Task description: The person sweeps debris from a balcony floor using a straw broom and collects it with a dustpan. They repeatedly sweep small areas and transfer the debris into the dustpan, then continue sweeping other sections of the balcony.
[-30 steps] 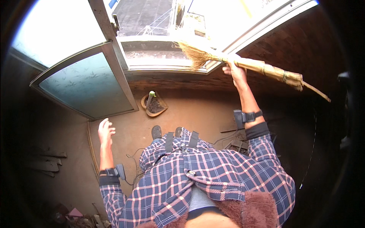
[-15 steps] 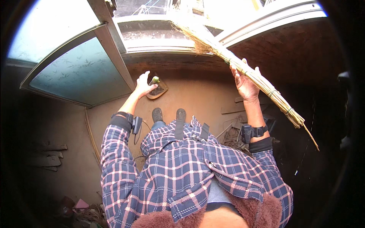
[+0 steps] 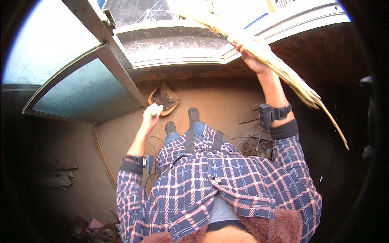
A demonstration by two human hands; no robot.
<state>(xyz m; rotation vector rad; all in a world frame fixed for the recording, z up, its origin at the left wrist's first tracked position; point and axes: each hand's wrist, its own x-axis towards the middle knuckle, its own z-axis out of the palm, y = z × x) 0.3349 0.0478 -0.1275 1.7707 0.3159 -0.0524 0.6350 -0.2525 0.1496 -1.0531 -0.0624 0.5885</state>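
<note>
Dustpan [image 3: 174,95] holds dark debris [image 3: 163,100]; left fingers [image 3: 157,108] grip its green-tipped handle [image 3: 153,114], right fingers [image 3: 239,47] a broom [image 3: 279,66]

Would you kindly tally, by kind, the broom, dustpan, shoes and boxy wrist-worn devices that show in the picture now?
Broom, held in the right hand: 1
Dustpan, its handle in the left hand: 1
Dark shoes: 2
Dark wrist devices, one on each arm: 2
Total: 6
</note>
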